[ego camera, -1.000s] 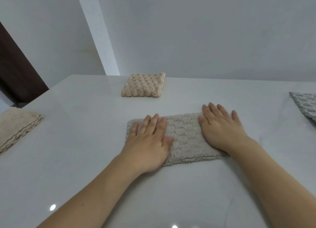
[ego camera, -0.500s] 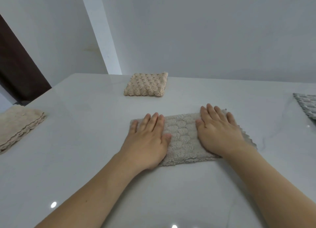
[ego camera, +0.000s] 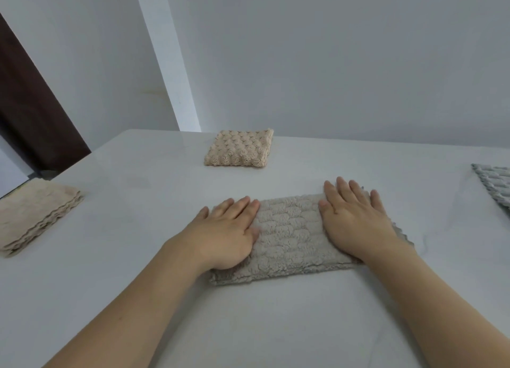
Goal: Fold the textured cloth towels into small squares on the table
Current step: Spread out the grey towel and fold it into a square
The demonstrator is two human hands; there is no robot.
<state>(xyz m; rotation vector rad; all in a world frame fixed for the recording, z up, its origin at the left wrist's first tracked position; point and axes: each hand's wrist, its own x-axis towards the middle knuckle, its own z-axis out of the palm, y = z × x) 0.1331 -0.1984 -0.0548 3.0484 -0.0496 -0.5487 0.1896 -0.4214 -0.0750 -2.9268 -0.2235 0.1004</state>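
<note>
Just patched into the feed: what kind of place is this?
Probably a plain indoor room set up for towel folding: a glossy white table against bare white walls, a dark door at left, and only textured towels on it, like the grey towel under both hands.

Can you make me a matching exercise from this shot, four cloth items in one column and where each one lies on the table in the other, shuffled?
Things
1. grey-beige towel
2. tan folded square
3. cream stack
4. grey towel

Places
A. far middle of the table
B. right edge of view
C. under the left hand and right hand
D. left edge of the table

Pairs: 1-C, 2-A, 3-D, 4-B
</note>
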